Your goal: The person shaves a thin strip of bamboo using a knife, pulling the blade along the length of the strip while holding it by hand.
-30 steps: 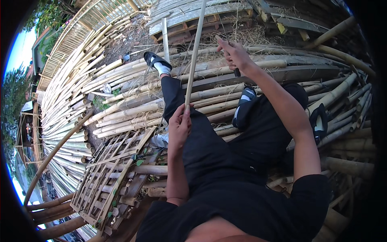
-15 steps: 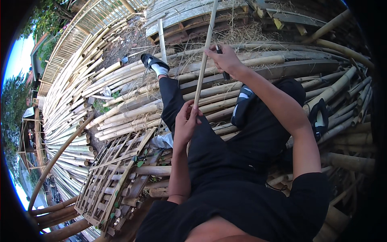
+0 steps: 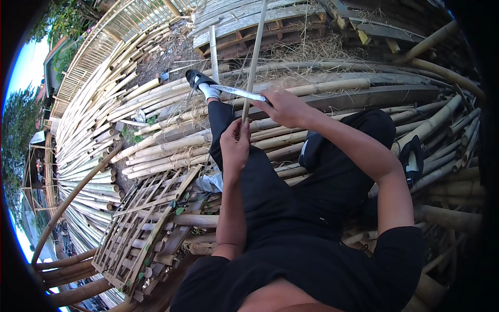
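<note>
A long, thin bamboo strip (image 3: 254,57) rises from my lap and runs out past the upper edge. Near its lower end, my left hand (image 3: 235,144) is closed around it, thumb and fingers pinching. My right hand (image 3: 286,108) is wrapped round the handle of a knife, and its fingers hide most of that handle. The knife's bright blade (image 3: 236,92) points left and crosses the strip just above my left hand. Whether the edge bites into the strip I cannot tell.
Many bamboo poles (image 3: 171,140) lie across the ground under my legs. A slatted bamboo lattice (image 3: 140,229) is at the lower left. Ahead stands a weathered wooden pallet (image 3: 260,28) with dry straw (image 3: 301,52) beside it. My sandalled foot (image 3: 200,80) rests near the blade tip.
My right hand has moved down and toward my left hand, and the knife blade has swung round to lie across the strip. The strip's upper part has shifted left.
</note>
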The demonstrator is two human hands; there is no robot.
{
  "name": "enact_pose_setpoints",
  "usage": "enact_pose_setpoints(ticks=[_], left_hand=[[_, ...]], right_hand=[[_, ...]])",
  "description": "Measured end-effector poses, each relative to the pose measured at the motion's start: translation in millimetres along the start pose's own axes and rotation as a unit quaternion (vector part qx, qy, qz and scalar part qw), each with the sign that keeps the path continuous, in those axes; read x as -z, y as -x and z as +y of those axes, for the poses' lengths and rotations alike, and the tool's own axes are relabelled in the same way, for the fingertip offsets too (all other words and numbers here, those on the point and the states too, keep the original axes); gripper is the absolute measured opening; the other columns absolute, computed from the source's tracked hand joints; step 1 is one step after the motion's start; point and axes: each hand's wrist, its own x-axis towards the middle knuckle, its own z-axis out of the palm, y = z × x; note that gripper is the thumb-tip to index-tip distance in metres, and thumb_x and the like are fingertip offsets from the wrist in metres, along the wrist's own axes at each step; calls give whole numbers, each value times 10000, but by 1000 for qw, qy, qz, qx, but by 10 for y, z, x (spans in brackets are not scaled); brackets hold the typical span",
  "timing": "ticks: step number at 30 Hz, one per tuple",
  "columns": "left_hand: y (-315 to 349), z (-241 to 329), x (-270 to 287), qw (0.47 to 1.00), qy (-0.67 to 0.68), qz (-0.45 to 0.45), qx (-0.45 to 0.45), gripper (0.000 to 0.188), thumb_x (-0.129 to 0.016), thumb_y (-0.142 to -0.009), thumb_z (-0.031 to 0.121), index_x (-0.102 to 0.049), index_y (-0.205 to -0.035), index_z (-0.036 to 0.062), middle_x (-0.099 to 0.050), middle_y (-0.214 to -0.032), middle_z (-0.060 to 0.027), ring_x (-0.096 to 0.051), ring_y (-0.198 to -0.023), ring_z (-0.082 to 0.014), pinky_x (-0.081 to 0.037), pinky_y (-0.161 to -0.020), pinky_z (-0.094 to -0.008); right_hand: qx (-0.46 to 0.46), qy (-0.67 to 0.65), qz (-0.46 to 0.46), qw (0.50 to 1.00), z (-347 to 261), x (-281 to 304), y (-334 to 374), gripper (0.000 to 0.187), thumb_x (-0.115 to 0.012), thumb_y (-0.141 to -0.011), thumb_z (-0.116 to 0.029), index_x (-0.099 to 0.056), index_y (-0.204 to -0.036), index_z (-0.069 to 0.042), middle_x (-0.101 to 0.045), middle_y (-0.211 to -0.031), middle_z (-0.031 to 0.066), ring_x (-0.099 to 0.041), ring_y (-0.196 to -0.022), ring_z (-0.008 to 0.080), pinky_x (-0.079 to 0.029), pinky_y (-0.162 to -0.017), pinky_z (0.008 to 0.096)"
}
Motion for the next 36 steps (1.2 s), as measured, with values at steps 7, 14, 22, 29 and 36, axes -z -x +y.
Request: enact_pose_setpoints(ticks=[7, 14, 22, 29, 36], left_hand=[[-98, -12, 94, 997, -63, 32, -40, 191, -537, -952, 119, -618, -980, -52, -473, -645, 34, -373, -573, -31, -294, -490, -228], [-106, -41, 114, 999, -18, 33, -35, 175, -555, -936, 112, -636, -947, -43, -455, -617, 49, -364, -564, -24, -283, -491, -227], [-83, -166, 99, 998, -54, 40, -21, 195, -566, -928, 114, -646, -1000, -49, -478, -630, 41, -374, -574, -35, -302, -501, -235], [-124, -187, 97, 997, -65, 41, -32, 193, -542, -957, 147, -645, -950, -16, -419, -627, 66, -339, -555, -25, -256, -492, -214], [465, -110, 459, 994, 59, 30, 84, 229, -549, -963, 178, -649, -1057, -5, -434, -609, 68, -345, -523, 3, -254, -457, -177]], right_hand=[[45, 62, -68, 995, 97, -332, 14, 411, -399, -981, -399, -520, -934, -9, -593, -749, 210, -573, -753, 433, -430, -651, 507], [83, 56, -64, 993, 99, -316, 21, 411, -417, -970, -409, -553, -930, -23, -594, -713, 212, -573, -717, 431, -437, -628, 506], [93, 83, -74, 989, 310, -322, -77, 467, -435, -946, -466, -591, -871, -33, -603, -688, 210, -584, -687, 429, -444, -616, 508], [113, 145, -53, 982, 380, -290, -183, 488, -449, -933, -491, -567, -848, -25, -577, -640, 219, -567, -645, 434, -428, -574, 509], [-130, 116, 181, 968, 984, 749, -525, 566, -327, -984, -499, -581, -863, -8, -597, -671, 173, -600, -657, 328, -450, -611, 443]])
